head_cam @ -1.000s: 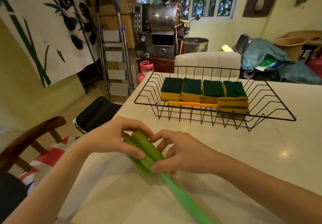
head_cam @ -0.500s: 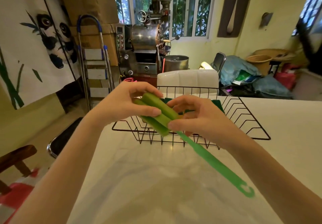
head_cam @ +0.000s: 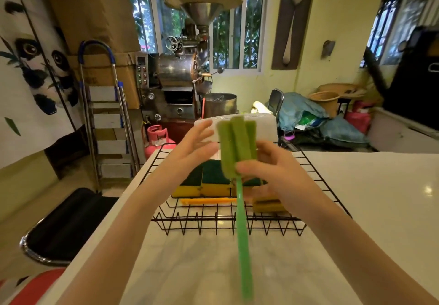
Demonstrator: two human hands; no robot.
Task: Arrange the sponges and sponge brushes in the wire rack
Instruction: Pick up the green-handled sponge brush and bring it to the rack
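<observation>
While a row of green-topped yellow sponges already sits side by side in the wire rack, with an orange-yellow piece lying along their near edge and a small stack of brownish pads at the right, the green sponge brush is not yet in. It is held upright above the rack, foam head at the top and long handle slanting down toward the near edge of the white table. The right hand is closed around it just below the foam; the left hand is open with fingers spread, just beside the foam, and whether it touches is unclear through blur. By my reading most of the arranging is done, and this brush remains to be laid in.
</observation>
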